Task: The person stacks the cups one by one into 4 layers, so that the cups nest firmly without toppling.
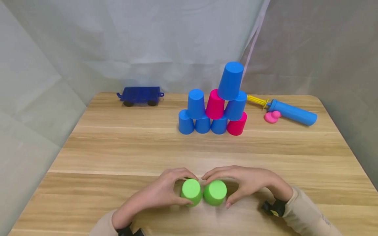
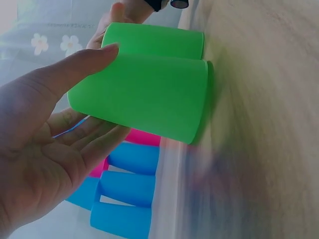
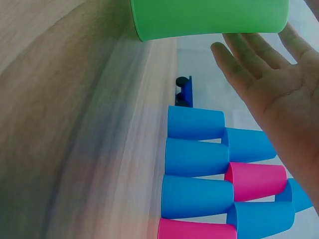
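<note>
Two green cups stand upside down side by side near the table's front. My left hand (image 1: 160,190) holds the left green cup (image 1: 191,190), its thumb and fingers on opposite sides; the left wrist view shows this cup (image 2: 139,97) with its rim at the tabletop. Around the right green cup (image 1: 215,192) my right hand (image 1: 242,178) is spread, fingers behind it and thumb apart from its right side. In the right wrist view, fairly straight fingers (image 3: 239,62) lie beside that cup (image 3: 209,17).
Farther back rises a pyramid of blue cups (image 1: 186,122) and pinkish-red cups (image 1: 236,124), topped by one blue cup (image 1: 231,80). A dark blue toy wagon (image 1: 141,95) stands back left. At the back right lie a blue pump-like toy (image 1: 292,111) and a pink duck (image 1: 271,117).
</note>
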`<action>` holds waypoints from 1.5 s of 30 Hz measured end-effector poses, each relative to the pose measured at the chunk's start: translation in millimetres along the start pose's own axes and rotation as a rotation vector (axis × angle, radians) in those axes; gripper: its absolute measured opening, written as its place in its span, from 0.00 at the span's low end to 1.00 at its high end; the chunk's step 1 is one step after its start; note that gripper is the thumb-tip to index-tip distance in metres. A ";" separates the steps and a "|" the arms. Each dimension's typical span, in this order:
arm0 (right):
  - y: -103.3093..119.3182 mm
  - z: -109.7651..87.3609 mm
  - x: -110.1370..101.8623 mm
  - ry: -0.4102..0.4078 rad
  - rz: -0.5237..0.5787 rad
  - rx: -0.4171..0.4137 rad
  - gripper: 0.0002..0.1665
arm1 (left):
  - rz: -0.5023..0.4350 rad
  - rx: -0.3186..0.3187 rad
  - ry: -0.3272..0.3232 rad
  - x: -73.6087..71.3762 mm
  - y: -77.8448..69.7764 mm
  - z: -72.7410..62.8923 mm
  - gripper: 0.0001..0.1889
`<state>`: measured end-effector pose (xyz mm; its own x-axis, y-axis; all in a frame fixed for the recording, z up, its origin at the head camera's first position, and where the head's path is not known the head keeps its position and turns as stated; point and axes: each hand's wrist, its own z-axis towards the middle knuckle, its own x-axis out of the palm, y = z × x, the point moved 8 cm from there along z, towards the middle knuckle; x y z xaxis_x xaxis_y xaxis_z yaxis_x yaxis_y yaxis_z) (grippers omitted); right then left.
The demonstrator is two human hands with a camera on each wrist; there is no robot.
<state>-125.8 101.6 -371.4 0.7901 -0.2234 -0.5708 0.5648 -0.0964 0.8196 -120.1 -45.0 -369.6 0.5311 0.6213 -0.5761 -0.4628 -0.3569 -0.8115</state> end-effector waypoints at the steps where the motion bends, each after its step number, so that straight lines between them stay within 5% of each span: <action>1: 0.3 0.2 0.9 0.004 0.016 -0.007 0.39 | 0.004 -0.012 -0.002 -0.7 0.9 -0.3 0.27; 7: 0.7 0.3 5.1 0.014 0.066 -0.032 0.32 | 0.007 -0.067 -0.021 -9.9 1.7 -0.6 0.28; 14: -4.9 1.5 5.8 0.012 0.107 0.005 0.28 | 0.021 -0.081 -0.120 -45.2 -15.2 5.7 0.30; 24: -7.9 1.2 9.1 0.038 0.141 0.018 0.28 | 0.088 0.168 -0.250 -94.5 -62.1 31.4 0.33; 29: -7.9 1.0 9.1 0.038 0.132 0.011 0.29 | 0.116 0.231 -0.327 -114.2 -73.1 46.6 0.32; 36: -13.5 0.6 10.2 0.051 0.186 0.030 0.30 | 0.139 0.171 -0.482 -150.4 -67.2 73.7 0.30; 41: -13.0 -0.6 11.0 0.068 0.204 0.033 0.30 | 0.029 0.044 -0.552 -169.0 -53.8 94.0 0.28; 45: -10.3 -1.3 14.2 0.093 0.215 0.035 0.31 | -0.033 0.015 -0.608 -174.9 -53.3 104.9 0.30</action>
<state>-120.1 100.7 -388.0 0.9108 -0.1519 -0.3840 0.3741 -0.0904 0.9230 -262.8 -61.5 -215.3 0.0472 0.9205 -0.3880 -0.4653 -0.3234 -0.8240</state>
